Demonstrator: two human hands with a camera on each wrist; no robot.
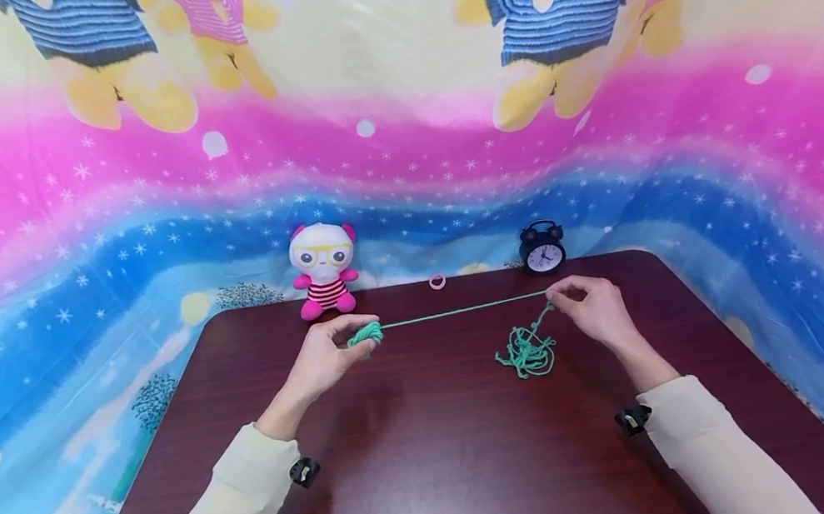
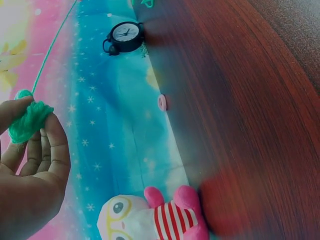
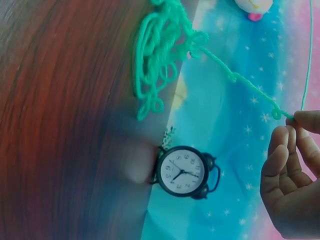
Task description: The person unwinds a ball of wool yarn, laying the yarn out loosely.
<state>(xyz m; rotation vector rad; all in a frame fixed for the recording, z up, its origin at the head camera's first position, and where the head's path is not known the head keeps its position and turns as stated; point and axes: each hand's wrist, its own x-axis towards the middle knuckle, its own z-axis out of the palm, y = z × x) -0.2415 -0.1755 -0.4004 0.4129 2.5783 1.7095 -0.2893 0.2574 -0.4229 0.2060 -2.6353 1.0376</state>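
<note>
Between the thumb and fingers of my left hand (image 1: 314,358) is a small wound bundle of green yarn (image 1: 365,335), also plain in the left wrist view. From it a taut strand (image 1: 463,310) runs across to my right hand (image 1: 593,309), which pinches it between thumb and fingertips. Below the right hand a loose tangle of the same yarn (image 1: 530,351) trails down; whether it touches the table cannot be told. In the right wrist view the pinched strand leads from the fingertips, with small kinks, to the looped tangle (image 3: 162,55).
Along the back edge of the dark wooden table (image 1: 433,456) stand a pink and white plush toy (image 1: 324,270) at left and a black alarm clock (image 1: 543,248) at right. A small pink ring (image 1: 437,282) lies between them. A printed curtain (image 1: 401,149) hangs behind.
</note>
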